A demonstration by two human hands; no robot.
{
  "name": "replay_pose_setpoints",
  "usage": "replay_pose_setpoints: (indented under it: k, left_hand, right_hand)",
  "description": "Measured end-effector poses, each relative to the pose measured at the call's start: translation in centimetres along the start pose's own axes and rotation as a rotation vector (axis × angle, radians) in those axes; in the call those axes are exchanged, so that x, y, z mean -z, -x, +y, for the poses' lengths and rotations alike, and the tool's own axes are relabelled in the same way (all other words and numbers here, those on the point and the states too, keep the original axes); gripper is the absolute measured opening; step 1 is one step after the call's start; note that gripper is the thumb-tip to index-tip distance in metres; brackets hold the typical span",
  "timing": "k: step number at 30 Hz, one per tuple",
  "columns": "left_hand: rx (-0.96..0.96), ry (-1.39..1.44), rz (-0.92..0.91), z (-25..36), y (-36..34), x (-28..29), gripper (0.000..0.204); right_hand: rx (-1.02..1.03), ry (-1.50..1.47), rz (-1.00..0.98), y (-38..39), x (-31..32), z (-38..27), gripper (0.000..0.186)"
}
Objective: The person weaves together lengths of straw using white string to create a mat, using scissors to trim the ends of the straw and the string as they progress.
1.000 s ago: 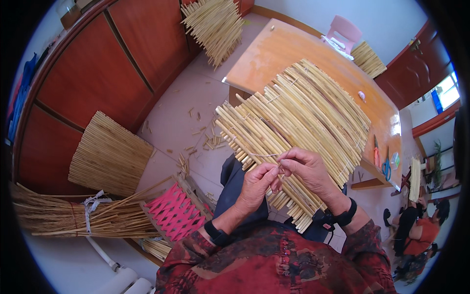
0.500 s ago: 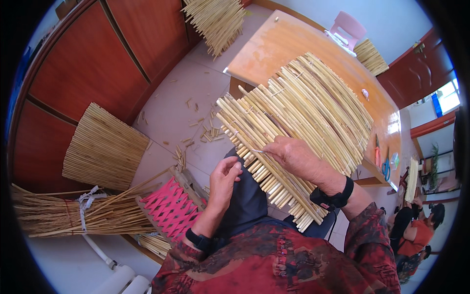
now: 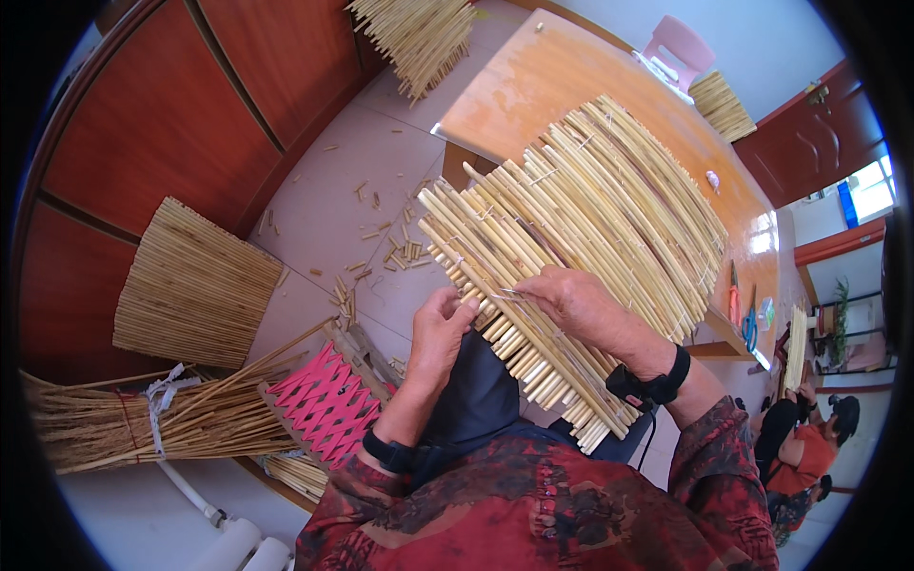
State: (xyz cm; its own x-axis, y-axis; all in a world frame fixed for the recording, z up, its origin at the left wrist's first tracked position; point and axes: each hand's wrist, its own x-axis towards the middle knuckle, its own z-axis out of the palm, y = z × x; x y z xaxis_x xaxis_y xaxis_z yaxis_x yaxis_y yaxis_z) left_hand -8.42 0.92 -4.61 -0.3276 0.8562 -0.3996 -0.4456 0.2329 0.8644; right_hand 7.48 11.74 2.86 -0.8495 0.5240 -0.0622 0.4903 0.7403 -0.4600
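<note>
A reed mat (image 3: pixel 609 200) of pale yellow stalks bound side by side lies tilted from my lap up onto the wooden table (image 3: pixel 533 76). My left hand (image 3: pixel 440 335) is at the mat's lower left edge, its curled fingers touching the stalk ends. My right hand (image 3: pixel 569 300) lies on top of the mat, thumb and fingers pinched on a thin pale strand (image 3: pixel 507 292) that points toward my left hand. Both wrists wear dark bands.
A finished reed mat (image 3: pixel 190 285) leans on the red-brown cabinet, and a tied reed bundle (image 3: pixel 143 419) and a pink lattice stool (image 3: pixel 328 400) lie left of my knees. Cut stalk bits litter the floor. Scissors (image 3: pixel 747 328) lie on the table. A person in orange (image 3: pixel 809 447) sits at right.
Half a second ago my left hand had dropped away from the mat. It has come back up to the mat's edge, and my right hand now pinches the strand there.
</note>
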Motion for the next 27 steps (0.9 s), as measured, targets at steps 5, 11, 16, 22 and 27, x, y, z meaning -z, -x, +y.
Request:
replay_pose_setpoints:
  k: [5,11,16,22,27]
  left_hand:
    - [0.004,0.273,-0.017,-0.1,0.6,-0.2,0.032]
    - [-0.013,0.512,-0.03,1.2,1.8,-1.9,0.034]
    - [-0.002,0.552,-0.209,-0.2,1.6,-1.5,0.043]
    - [0.047,0.581,-0.169,-1.5,1.2,-2.5,0.031]
    - [0.04,0.647,-0.151,-2.1,1.5,-2.7,0.03]
  right_hand:
    - [0.003,-0.092,0.1,0.6,-0.2,-0.5,0.016]
    - [-0.025,-0.144,0.165,1.1,-0.3,-1.8,0.019]
    - [-0.006,-0.098,0.212,1.6,-1.0,-1.7,0.018]
    - [0.01,-0.085,0.235,1.8,-1.4,-2.0,0.019]
    - [0.007,-0.081,0.28,1.8,-2.5,-1.4,0.019]
